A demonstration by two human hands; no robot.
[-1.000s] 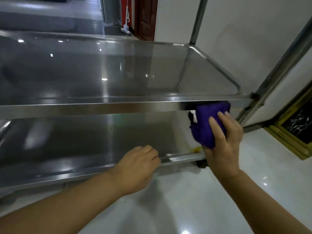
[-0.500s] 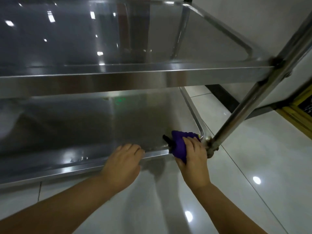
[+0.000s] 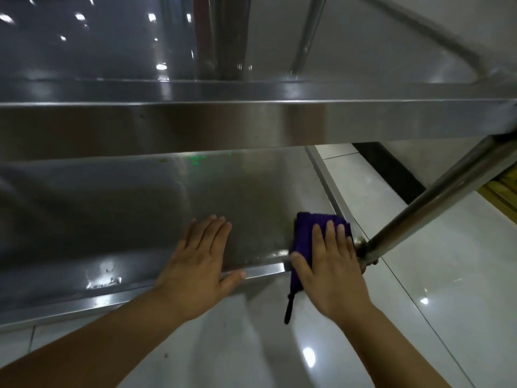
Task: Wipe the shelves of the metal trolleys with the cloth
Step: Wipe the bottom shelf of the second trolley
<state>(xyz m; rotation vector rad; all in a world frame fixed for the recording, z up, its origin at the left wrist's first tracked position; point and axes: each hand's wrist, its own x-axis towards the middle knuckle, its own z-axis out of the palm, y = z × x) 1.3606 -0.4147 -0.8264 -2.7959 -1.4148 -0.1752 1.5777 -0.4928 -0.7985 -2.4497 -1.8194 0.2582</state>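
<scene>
A steel trolley fills the view, with an upper shelf (image 3: 251,121) overhead and a lower shelf (image 3: 140,214) beneath it. A folded purple cloth (image 3: 305,233) lies on the lower shelf's front right corner and hangs over its front rim. My right hand (image 3: 330,264) presses flat on the cloth with straight fingers. My left hand (image 3: 198,261) rests flat on the lower shelf just left of it, fingers straight, thumb along the front rim.
The trolley's right front post (image 3: 436,203) slants up beside my right hand. A glossy white tiled floor (image 3: 419,303) lies in front and to the right. A yellow frame edge (image 3: 503,191) shows at far right.
The view dropped toward the lower shelf. My right hand brought the cloth down from the upper shelf's rim to the lower corner and flattened on it. My left hand uncurled and slid onto the shelf.
</scene>
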